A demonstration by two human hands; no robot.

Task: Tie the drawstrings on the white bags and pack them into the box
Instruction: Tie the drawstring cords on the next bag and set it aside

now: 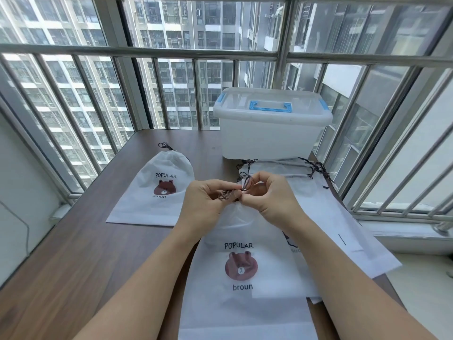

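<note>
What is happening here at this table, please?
A person is tying the dark drawstring of the near white bag: the left hand and right hand both pinch it. One tied bag lies to the left; a stack of bags waits on the right. The box has its lid on.

Two hands are in view, a left hand and a right hand. One bench carries everything. One translucent box stands on it, with one lid and one blue handle on top. Two white bags show a bear print: one at the left, and one in front. A stack of further white bags lies at the right; their number cannot be counted.
</note>
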